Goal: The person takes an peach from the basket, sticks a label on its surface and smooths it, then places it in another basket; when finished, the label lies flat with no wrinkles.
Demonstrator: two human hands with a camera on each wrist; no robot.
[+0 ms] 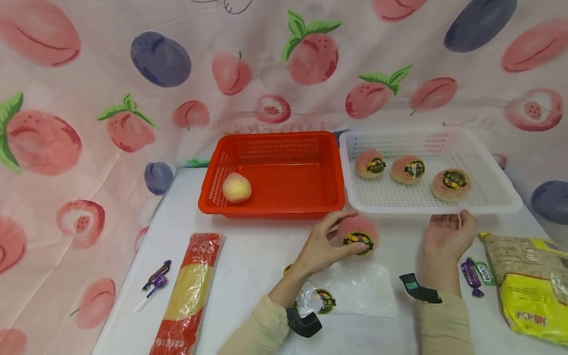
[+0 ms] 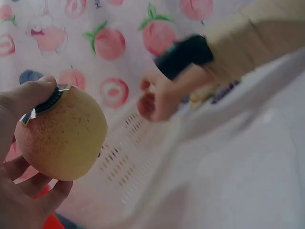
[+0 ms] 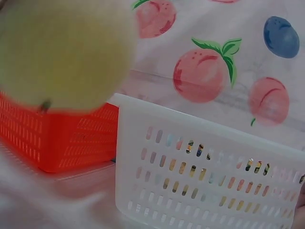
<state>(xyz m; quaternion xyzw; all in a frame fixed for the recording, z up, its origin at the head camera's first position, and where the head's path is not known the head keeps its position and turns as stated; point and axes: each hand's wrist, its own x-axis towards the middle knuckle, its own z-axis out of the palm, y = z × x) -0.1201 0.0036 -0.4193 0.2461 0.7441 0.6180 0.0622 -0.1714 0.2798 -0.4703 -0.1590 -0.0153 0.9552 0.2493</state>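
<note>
Peach point(image 1: 359, 228) in left hand point(image 1: 320, 248), fingers round it; right hand point(image 1: 448, 240) loosely curled, perhaps against white basket point(image 1: 390, 206)

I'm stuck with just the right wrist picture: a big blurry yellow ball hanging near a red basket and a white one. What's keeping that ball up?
Observer: A person's left hand is holding that peach.
Visitor: Ah! Is anything inside the red basket? I only see it from outside.
Observer: One pale peach, near its left end in the head view.
Visitor: Spots of colour peek through the white basket too. What are they?
Observer: Three labelled peaches, lying inside it.
</note>
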